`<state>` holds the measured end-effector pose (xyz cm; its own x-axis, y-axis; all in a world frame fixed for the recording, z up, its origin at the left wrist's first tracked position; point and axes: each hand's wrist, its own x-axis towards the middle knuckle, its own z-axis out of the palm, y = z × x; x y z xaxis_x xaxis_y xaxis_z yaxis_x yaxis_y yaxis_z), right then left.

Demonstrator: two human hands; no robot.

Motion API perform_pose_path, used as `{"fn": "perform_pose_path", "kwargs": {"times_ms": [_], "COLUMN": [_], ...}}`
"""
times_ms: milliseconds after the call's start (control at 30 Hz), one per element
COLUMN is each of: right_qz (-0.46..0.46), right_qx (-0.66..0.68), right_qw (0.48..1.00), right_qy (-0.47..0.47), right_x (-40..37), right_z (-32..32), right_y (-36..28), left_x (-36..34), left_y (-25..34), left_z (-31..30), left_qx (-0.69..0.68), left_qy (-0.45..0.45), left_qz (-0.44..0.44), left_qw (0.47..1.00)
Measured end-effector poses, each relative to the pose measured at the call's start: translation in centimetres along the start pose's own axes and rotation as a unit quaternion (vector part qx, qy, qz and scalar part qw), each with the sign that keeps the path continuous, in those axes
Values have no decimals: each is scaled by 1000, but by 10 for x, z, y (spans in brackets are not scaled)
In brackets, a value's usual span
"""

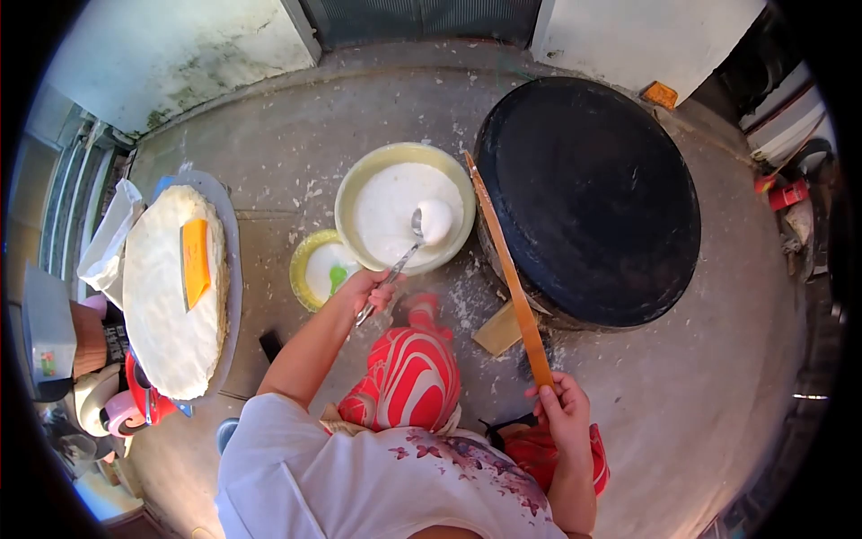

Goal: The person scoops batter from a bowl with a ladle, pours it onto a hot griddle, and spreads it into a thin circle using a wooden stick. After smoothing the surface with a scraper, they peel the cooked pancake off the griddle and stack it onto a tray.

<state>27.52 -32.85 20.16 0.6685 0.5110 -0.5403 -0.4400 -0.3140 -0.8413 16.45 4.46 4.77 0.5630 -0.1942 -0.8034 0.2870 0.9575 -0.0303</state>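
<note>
Right fingers [549, 388] clasp stick [507, 269] end; left fingers [382, 286], ladle [422, 229] handle.

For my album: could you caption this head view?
Left hand holds ladle in batter bowl; right hand grips wooden stick beside black griddle.

I count bowls 2: big batter bowl [346, 193], small yellow bowl [298, 260] | ladle [416, 235] 1 | long wooden stick [507, 269] 1 | round black griddle [588, 198] 1 | stack of thin pancakes [166, 305] 1 | grey tray [232, 251] 1 | orange scraper [195, 260] 1 | my grips 2: left grip [370, 289], right grip [561, 404]
</note>
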Motion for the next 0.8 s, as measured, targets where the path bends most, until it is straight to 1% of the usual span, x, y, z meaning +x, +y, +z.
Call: {"fn": "perform_pose_path", "kwargs": {"times_ms": [67, 100, 200, 233, 300, 367, 433, 467, 500, 567, 600, 633, 700, 733, 800], "right_qz": [0, -4, -30, -30, -34, -35, -41, -44, -45, -50, -51, -53, -56, -53, -46], "right_qx": [11, 12, 15, 17, 19, 24, 29, 33, 34, 40, 40, 39, 38, 37, 36], "right_qw": [1000, 1000, 999, 999, 999, 999, 999, 998, 998, 998, 998, 998, 998, 998, 998], "right_qy": [-3, -5, -9, -9, -8, -12, -15, -19, -19, -18, -18, -18, -16, -9, -1], "right_x": [-2, -2, -4, -4, -6, -7, -8, -8, -9, -8, -9, -9, -8, -8, -8], "right_z": [1, 0, 0, 0, -1, -1, -1, -1, -2, -2, -2, -2, -2, -1, -1], "right_y": [-2, -2, -1, -1, -2, -3, -4, -4, -3, -3, -3, -2, -2, -1, 0], "left_x": [-24, -38, -79, -90, -111, -128, -143, -152, -159, -168, -170, -173, -175, -172, -164], "left_y": [-4, -5, -9, -10, -13, -16, -19, -22, -23, -22, -21, -20, -21, -21, -24], "left_z": [1, 6, 18, 20, 25, 34, 41, 52, 58, 67, 69, 73, 83, 87, 92], "left_qx": [-6, -4, 61, 64, 134, 139, 199, 210, 210, 241, 252, 253, 251, 251, 296], "left_qy": [-55, -57, -30, -32, -33, -21, -11, 8, 7, 0, -18, -20, -15, -16, 48], "left_qz": [21, 25, 99, 102, 151, 166, 223, 242, 243, 294, 311, 312, 347, 346, 390], "left_qw": [998, 998, 993, 992, 979, 976, 954, 947, 947, 925, 916, 916, 904, 904, 871]}}
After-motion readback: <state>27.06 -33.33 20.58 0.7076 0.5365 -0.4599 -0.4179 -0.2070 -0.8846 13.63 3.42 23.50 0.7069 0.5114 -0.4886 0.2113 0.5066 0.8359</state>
